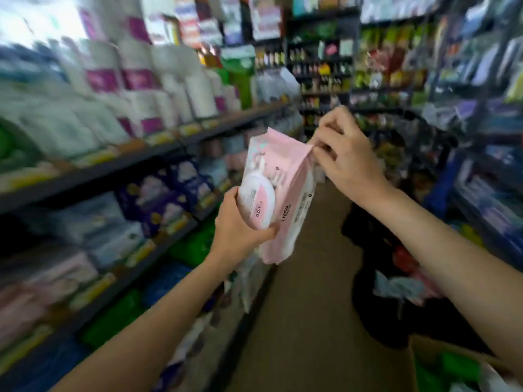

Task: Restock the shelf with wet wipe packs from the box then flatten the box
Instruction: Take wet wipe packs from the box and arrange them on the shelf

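- Down in the near right corner, a cardboard box (441, 353) shows its brown edge, with green things inside.
- In the middle, up in the air, the left hand (240, 224) holds the bottom of a pink wet wipe pack (278, 193), fingers wrapped tight.
- The right hand (346, 154) pinches the pack's top corner.
- Farther left, the shelf (93, 174) is blurry and full of packs.

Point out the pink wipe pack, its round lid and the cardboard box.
pink wipe pack (294, 182): head view, pink side panel.
round lid (259, 203): head view, lid centre.
cardboard box (424, 350): head view, brown rim, bottom right.
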Demonstrator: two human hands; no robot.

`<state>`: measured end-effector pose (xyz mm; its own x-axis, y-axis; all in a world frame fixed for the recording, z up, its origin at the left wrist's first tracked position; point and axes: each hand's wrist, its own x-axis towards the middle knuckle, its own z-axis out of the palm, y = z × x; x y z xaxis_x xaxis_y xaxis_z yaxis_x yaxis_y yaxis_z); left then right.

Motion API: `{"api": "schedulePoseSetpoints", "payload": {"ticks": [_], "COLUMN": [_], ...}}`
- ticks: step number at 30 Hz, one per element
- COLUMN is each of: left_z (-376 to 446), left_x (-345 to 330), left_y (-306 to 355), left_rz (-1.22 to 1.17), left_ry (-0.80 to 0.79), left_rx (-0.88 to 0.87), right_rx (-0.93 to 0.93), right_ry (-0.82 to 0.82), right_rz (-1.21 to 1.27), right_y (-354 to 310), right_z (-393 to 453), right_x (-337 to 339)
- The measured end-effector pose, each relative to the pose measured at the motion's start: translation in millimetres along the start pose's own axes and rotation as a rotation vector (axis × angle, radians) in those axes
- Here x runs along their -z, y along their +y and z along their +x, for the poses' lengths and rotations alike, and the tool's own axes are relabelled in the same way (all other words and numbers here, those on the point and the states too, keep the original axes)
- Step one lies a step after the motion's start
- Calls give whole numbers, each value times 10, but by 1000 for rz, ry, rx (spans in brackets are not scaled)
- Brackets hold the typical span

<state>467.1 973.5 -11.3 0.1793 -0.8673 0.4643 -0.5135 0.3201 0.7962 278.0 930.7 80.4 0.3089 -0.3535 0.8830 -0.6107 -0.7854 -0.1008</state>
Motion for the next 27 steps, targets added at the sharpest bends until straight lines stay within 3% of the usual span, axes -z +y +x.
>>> {"api": "schedulePoseSetpoints", "payload": {"ticks": [4,8,12,15,17,21,23,24,27], "left_z": [127,103,38,9,4,34,112,178,469], "left_x": [1195,2176,2964,3363,3526,3719,3804,3840,3953], "left_y": [382,585,714,744,750,710,679,675,691], "left_rz": [361,786,1166,1400,1482,1529,1543,1537,1602], "left_ry": [360,629,675,655,650,639,653,676,754], "left_rx": [-213,-426,-553,-598,-600,-565,-528,-509,-545], "right_rx": [-30,-44,-45,210,333,299,92,-88,-589], "right_ry": [194,257,125,34,37,122,58,-51,-644], "right_rz": [184,363,372,252,147,183,410,665,1735], "right_y": [-533,-1161,-1783,-2198,-2385,-2569,-2608,-2646,-2835], "right_z": [635,1116,1406,1478,1572,1839,1914,1931,1960], "right_x": [-411,-842,-1161,-1352,-1493,-1773,-1903,-1915,-1916]}}
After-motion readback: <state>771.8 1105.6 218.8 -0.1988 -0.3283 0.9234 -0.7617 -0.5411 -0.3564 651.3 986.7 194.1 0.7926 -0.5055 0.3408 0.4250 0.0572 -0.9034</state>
